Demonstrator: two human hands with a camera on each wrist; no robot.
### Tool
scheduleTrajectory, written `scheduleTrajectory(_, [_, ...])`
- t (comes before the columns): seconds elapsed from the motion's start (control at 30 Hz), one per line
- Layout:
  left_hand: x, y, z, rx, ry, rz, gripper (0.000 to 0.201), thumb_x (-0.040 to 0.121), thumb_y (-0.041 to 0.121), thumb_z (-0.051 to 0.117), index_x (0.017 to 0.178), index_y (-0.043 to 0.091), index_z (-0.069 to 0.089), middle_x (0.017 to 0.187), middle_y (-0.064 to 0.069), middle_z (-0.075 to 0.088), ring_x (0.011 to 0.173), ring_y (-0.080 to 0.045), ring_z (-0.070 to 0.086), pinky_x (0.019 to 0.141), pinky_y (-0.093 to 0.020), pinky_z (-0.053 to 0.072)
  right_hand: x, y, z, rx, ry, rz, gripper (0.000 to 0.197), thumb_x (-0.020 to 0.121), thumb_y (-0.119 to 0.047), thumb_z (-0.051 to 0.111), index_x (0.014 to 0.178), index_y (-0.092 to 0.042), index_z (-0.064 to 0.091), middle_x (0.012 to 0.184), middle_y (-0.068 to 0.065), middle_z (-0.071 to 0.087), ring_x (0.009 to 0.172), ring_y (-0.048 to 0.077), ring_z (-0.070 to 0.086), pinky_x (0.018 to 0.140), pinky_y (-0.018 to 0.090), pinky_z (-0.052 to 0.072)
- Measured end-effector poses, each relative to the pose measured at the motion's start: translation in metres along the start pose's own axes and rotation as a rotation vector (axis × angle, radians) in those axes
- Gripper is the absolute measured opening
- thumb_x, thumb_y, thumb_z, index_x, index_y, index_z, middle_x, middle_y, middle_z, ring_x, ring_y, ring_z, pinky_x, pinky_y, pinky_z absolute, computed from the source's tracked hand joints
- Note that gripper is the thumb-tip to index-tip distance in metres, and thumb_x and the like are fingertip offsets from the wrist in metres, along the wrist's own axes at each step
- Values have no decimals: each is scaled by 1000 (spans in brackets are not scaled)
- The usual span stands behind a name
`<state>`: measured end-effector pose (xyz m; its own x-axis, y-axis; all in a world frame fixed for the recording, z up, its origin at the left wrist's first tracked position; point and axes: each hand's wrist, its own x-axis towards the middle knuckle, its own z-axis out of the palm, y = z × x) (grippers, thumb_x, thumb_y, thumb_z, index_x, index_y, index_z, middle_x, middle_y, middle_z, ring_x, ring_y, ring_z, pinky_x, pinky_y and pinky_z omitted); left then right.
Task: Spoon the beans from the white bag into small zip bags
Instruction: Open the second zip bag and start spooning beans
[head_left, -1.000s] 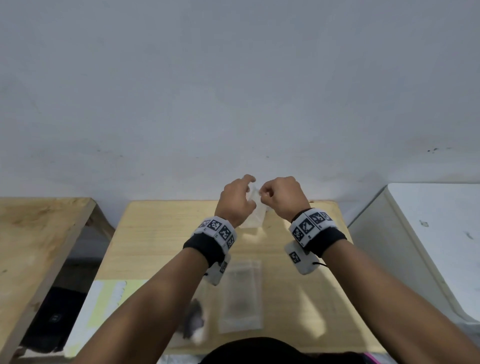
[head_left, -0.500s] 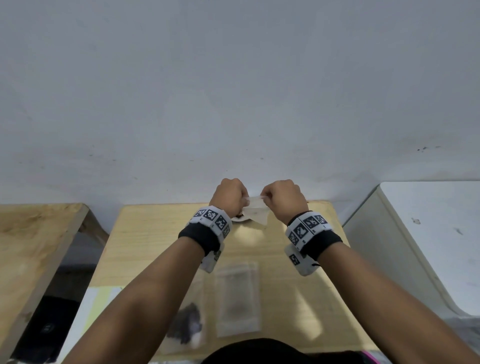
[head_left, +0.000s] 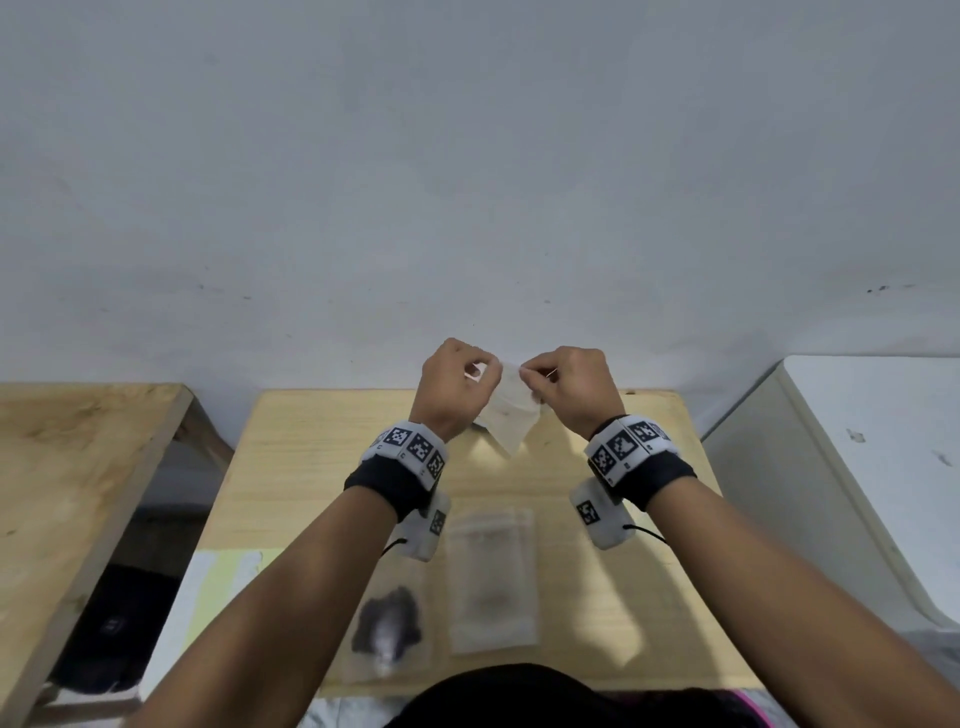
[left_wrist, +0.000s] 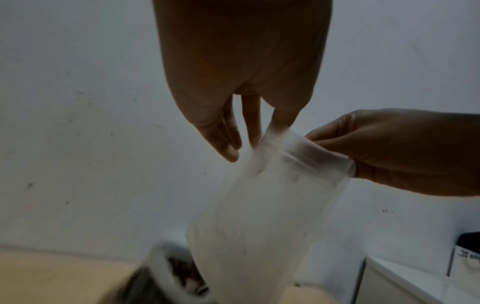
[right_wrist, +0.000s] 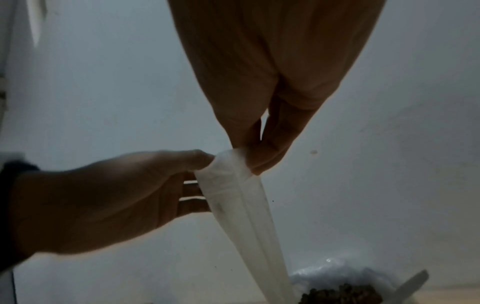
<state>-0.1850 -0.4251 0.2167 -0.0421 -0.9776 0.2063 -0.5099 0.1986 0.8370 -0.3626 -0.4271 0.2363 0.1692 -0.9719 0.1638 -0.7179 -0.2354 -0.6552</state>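
Both hands hold one small empty zip bag (head_left: 511, 415) in the air over the far edge of the wooden table (head_left: 311, 467). My left hand (head_left: 485, 370) pinches one lip of its mouth (left_wrist: 270, 131). The other lip (right_wrist: 244, 158) is pinched by my right hand (head_left: 525, 372), and the bag hangs down between them. Below it stands the white bag of brown beans (left_wrist: 179, 271), with a spoon handle (right_wrist: 413, 286) sticking out; my hands hide it in the head view. Near me lie an empty zip bag (head_left: 491, 577) and a zip bag with dark beans (head_left: 389, 623).
A second wooden surface (head_left: 78, 467) stands to the left across a gap, with a black object (head_left: 114, 623) on the floor below. A white cabinet (head_left: 857, 441) is at the right. A yellow and white sheet (head_left: 218, 587) lies at the table's front left. A wall runs right behind the table.
Both hands have kept their pinch on the small bag. It was stretched flat between them half a second ago and now hangs down with its lower end toward me.
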Motion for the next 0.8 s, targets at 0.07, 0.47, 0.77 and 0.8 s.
scheduleTrajectory(0.07, [-4,-13,0,-27,-45,5,28,92,36,64,109,14,69,110,1,63,99,-12,61,84,-29,51,0,-2,8,83,27,29,15,88,-17,66,80,-13,78,61,-5,69,58,7,64,70,32,56])
scheduleTrajectory(0.47, [-24,-61,-1,85,-141,90,85,62,29,89,132,9,46,125,-4,54,109,-20,53,90,-38,51,2,-5,56,151,26,81,13,89,-17,68,81,-12,77,67,-3,72,65,12,68,70,31,57])
scheduleTrajectory(0.77, [-15,-89,-1,71,-227,26,77,66,39,75,132,13,45,124,0,51,110,-17,50,94,-38,48,10,18,70,181,0,184,15,92,-23,66,87,-15,77,72,-2,74,67,8,69,66,16,51])
scheduleTrajectory(0.8, [-12,-93,-1,81,-228,6,77,66,40,74,132,14,44,123,1,51,109,-17,50,94,-39,48,13,27,71,131,-1,194,18,93,-25,64,89,-14,77,75,0,74,71,13,69,68,22,52])
